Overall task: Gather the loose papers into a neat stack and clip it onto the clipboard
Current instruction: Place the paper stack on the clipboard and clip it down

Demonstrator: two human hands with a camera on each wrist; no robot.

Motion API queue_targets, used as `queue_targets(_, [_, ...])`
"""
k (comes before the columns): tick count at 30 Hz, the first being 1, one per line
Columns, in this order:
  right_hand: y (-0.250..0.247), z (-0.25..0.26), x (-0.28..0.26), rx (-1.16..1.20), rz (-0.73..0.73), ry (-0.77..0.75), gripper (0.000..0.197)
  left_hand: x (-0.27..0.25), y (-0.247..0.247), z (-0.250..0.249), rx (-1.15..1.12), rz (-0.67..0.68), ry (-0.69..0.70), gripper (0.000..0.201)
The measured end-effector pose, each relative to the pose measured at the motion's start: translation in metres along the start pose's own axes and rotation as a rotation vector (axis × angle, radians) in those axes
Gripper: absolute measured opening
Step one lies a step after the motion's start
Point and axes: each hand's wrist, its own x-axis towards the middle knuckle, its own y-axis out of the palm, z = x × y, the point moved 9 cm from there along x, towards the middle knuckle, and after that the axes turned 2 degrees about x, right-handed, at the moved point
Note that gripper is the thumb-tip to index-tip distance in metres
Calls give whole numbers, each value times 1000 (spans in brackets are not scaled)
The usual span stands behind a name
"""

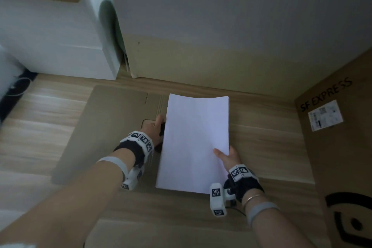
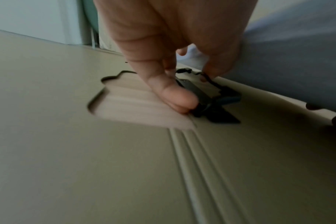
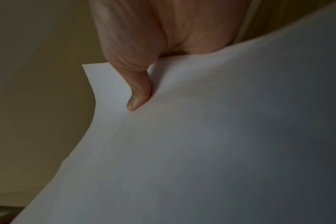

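Observation:
A white stack of papers (image 1: 195,143) is held over the right half of an open beige folder-style clipboard (image 1: 112,119) lying on the wooden floor. My right hand (image 1: 226,156) pinches the stack at its right edge, thumb on top (image 3: 138,97) and fingers hidden beneath the papers (image 3: 220,136). My left hand (image 1: 156,129) is at the stack's left edge. In the left wrist view its thumb (image 2: 175,97) and fingers squeeze the black clip (image 2: 207,97) fixed to the clipboard (image 2: 86,151). Whether the papers' edge sits inside the clip is hidden.
A large cardboard box (image 1: 340,147) marked SF EXPRESS stands close on the right. A tall white and tan box (image 1: 221,26) rises just behind the clipboard, with white boxes (image 1: 50,36) at the back left. Wooden floor (image 1: 40,127) shows left of the clipboard.

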Motion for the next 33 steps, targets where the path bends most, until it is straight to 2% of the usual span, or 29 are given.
queue_targets(5, [0,1,-2,17,-12,-2,42,-1,2,8,-108,61,70,41])
queue_targets(14, [9,7,-8,-42,-30,-23,39,-1,-1,1,-25,30,169,30])
queue_targets(21, [12,10,-11,-130,-25,-31,39,-2,-4,-8,79,0,198,31])
queue_targets(25, [13,11,-9,-168,6,-13,43,2,-1,-10,115,-9,189,34])
queue_targets(29, [14,12,-5,-191,40,9,44,5,10,-9,132,71,89,36])
queue_targets(33, [13,10,-8,-186,58,26,45,8,13,-8,165,90,39,39])
